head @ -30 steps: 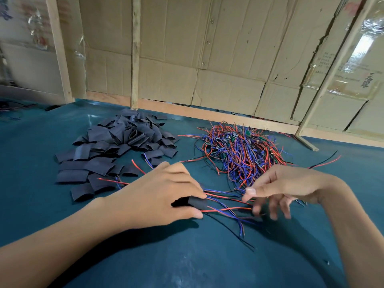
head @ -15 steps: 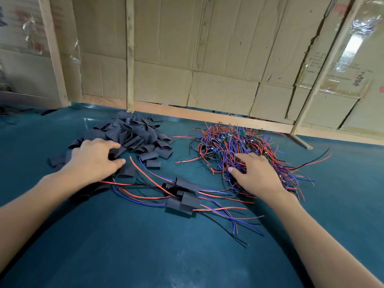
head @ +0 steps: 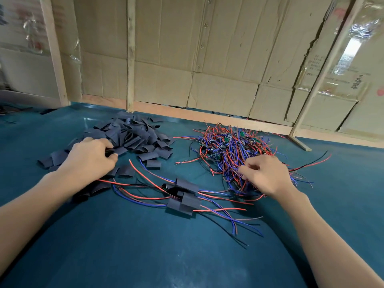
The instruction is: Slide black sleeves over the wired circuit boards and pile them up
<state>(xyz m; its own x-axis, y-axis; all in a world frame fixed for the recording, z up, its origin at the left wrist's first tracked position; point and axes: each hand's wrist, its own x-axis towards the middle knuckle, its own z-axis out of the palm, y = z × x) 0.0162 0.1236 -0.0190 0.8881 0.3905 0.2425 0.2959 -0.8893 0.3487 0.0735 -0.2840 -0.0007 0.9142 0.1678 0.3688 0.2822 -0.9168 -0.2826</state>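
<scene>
Both hands have left the sleeved pile, which lies between them; the left hand now pinches a black sleeve at the sleeve heap, the right hand curls into the tangled wired boards

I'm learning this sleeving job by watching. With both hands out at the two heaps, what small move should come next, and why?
Probably lift one piece from each heap and bring them together in front. The left hand pinches a black sleeve at the sleeve heap, and the right hand curls into the tangle of wired boards. Finished sleeved boards lie between them.
</scene>
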